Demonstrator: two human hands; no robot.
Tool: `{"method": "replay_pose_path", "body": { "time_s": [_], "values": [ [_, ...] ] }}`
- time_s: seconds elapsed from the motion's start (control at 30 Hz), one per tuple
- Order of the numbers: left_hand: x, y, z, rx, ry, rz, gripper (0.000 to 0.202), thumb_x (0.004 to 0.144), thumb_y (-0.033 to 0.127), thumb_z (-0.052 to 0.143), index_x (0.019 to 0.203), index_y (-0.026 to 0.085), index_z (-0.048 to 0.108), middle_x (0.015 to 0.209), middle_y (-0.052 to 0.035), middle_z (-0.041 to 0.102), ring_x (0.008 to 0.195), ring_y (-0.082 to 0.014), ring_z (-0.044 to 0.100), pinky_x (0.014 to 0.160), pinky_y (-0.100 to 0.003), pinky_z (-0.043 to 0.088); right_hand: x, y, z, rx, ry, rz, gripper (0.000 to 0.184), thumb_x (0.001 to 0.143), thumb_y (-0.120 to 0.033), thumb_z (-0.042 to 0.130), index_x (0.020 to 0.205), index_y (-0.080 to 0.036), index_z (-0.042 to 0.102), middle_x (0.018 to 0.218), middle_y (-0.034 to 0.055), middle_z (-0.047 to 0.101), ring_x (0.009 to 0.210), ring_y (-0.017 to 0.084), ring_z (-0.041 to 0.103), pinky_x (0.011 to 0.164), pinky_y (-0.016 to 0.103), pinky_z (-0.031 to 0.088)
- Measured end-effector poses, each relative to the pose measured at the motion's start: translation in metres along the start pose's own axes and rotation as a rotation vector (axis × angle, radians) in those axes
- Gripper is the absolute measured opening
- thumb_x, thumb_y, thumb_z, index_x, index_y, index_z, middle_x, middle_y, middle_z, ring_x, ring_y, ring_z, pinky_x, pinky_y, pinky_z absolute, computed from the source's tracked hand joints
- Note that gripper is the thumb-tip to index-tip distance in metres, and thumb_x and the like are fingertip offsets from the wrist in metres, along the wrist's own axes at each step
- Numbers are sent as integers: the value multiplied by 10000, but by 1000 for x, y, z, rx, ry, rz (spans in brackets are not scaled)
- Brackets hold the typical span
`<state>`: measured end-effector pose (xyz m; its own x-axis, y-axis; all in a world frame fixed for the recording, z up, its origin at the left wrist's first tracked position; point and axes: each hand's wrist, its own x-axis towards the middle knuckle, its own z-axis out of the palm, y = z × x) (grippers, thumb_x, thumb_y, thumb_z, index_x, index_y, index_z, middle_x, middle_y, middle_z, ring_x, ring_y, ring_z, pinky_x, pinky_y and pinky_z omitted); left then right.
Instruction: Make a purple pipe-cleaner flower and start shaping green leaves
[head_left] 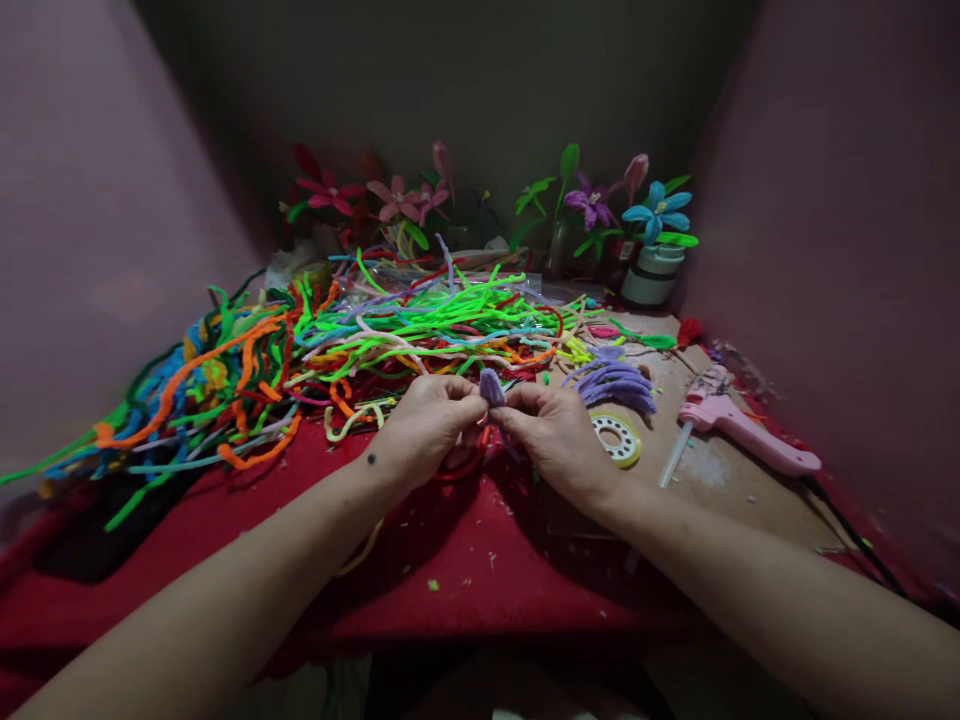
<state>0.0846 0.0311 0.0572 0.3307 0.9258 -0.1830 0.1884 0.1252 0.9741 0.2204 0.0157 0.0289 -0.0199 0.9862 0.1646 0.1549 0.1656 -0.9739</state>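
A small purple pipe cleaner piece [492, 388], folded into a petal-like shape, stands up between my two hands. The fingers of my left hand [439, 420] are pinched at its left side. On its right side, my right hand [555, 430] grips its lower part between thumb and fingers. Below the hands, red-handled scissors [459, 465] lie partly hidden on the red cloth. To the right of my right hand is a bundle of bent purple pipe cleaners [613, 384], with a yellow-rimmed tape roll [619, 440] in front of it.
A big heap of colourful pipe cleaners [420, 325] spreads across the back and left. A pink glue gun [742, 420] rests on cardboard [705, 500] at right. Pipe cleaner flowers [657, 212] stand in jars at the back. A dark phone-like slab [105, 535] lies at left.
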Motion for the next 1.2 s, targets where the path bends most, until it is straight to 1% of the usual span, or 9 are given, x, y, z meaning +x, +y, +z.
{"method": "replay_pose_path", "body": {
  "time_s": [0.13, 0.3, 0.47, 0.6, 0.7, 0.77, 0.87, 1.07, 1.2],
  "values": [
    [0, -1, -1, -52, -104, -30, 204, 714, 182, 504, 520, 185, 440, 386, 69, 355, 285, -52, 286, 307, -204, 205, 0, 0, 0, 170, -31, 120, 105, 651, -222, 656, 583, -162, 603, 490, -52, 507, 448, 76, 397, 457, 225, 301],
    [3, 0, -10, 8, -155, -18, 105, 696, 168, 548, 602, 166, 501, 410, 82, 341, 314, -37, 270, 316, -180, 218, 3, 3, -2, 439, -138, 288, 227, 594, -268, 715, 536, -171, 519, 398, -70, 457, 348, 67, 368, 377, 214, 256],
    [7, 3, -18, -31, -217, 56, 53, 715, 186, 592, 749, 151, 574, 463, 64, 441, 355, -53, 349, 348, -181, 287, 6, 3, -4, 505, -160, 307, 239, 564, -246, 729, 539, -169, 505, 399, -68, 474, 337, 62, 370, 360, 204, 243],
    [8, 2, -19, -70, -151, 131, 204, 714, 279, 654, 861, 140, 631, 568, 34, 535, 408, -52, 396, 381, -180, 302, 3, -1, -3, 382, -133, 292, 211, 595, -215, 689, 522, -165, 498, 385, -75, 447, 338, 52, 351, 361, 196, 239],
    [9, -1, -19, -27, -35, 189, 194, 730, 312, 652, 733, 118, 650, 531, 23, 530, 420, -49, 409, 396, -177, 278, 0, -3, -2, 295, -106, 276, 141, 612, -192, 667, 553, -155, 544, 424, -71, 465, 366, 50, 369, 381, 197, 253],
    [9, -2, -18, -61, 9, 174, 198, 732, 307, 651, 664, 123, 628, 475, 34, 491, 402, -43, 389, 394, -172, 264, -2, -3, -1, 302, -134, 253, 109, 631, -224, 673, 615, -149, 595, 479, -61, 500, 400, 52, 394, 406, 201, 270],
    [7, -1, -15, -139, 50, 119, 186, 727, 280, 656, 639, 127, 597, 425, 48, 446, 370, -32, 340, 375, -161, 223, -3, -1, 0, 361, -212, 259, 175, 659, -309, 678, 647, -145, 619, 484, -55, 501, 396, 52, 379, 405, 212, 244],
    [1, 0, -8, -406, -20, -2, 159, 722, 212, 633, 620, 134, 539, 398, 70, 347, 342, -25, 237, 343, -159, 165, 0, 1, 1, 500, -221, 354, 213, 542, -234, 760, 554, -141, 568, 462, -44, 530, 401, 65, 431, 431, 219, 283],
    [3, -1, -9, -385, -40, 8, 159, 727, 221, 637, 631, 133, 546, 404, 75, 336, 347, -24, 231, 351, -162, 165, 1, 0, 0, 538, -260, 424, 235, 517, -237, 768, 534, -149, 552, 449, -33, 543, 377, 79, 449, 424, 229, 299]
  ]
}}
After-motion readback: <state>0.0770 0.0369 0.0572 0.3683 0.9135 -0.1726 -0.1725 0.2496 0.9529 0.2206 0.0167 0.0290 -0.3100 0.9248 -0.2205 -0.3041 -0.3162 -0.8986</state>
